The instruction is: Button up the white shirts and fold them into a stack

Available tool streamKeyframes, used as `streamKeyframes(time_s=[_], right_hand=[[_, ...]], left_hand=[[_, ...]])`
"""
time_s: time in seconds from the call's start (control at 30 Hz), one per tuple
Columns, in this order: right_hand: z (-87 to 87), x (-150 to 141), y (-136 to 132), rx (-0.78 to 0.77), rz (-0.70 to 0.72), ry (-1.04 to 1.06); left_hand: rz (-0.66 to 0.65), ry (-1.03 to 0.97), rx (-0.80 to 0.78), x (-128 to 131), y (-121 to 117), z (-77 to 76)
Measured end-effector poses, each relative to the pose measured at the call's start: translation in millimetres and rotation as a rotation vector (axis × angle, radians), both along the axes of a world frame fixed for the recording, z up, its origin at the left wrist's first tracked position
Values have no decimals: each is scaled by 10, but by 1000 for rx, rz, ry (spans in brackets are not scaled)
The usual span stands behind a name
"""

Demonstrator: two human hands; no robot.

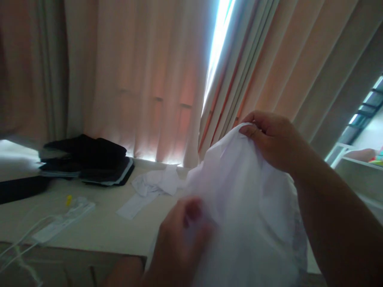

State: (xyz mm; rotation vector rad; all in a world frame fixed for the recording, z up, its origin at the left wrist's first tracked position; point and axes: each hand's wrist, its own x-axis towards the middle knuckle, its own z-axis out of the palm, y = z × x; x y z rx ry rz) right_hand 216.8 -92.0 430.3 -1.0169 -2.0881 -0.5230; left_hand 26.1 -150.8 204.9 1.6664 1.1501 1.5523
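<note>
A thin white cloth (239, 191) hangs in loose folds from my right hand (269, 139), whose thumb and fingers are closed on its top edge. Lower down, my left hand (182, 235) is at the cloth's left side, with curled fingers smeared by motion. Whether that hand grips the fabric I cannot tell. The lower part of the cloth runs out of view.
Behind the cloth, a crumpled white cloth piece (158, 181) lies on the pale table (113, 235). Folded black clothes (89, 155) are stacked at the left. A white power strip (64, 221) with cords lies near the front edge. Curtains (143, 79) hang behind, and a white shelf (359, 159) stands at right.
</note>
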Motion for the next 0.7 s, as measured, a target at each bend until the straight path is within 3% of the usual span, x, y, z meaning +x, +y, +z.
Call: streamKeyframes(time_s=[0.13, 0.2, 0.3, 0.4, 0.57, 0.7], right_hand=[[-280, -161, -239, -167, 78, -42], [-363, -190, -305, -218, 85, -51], [-391, -147, -336, -256, 88, -61], [-330, -13, -343, -312, 113, -106], [-249, 243, -330, -535, 227, -169], [-449, 263, -190, -628, 263, -239]], left_hand=[[-131, -180, -285, 179, 133, -243], [-128, -232, -292, 221, 164, -302], [-117, -150, -230, 140, 114, -295], [-4, -70, -161, -122, 17, -193], [293, -193, 62, -623, -115, 138], [298, -252, 228, -812, -161, 358]])
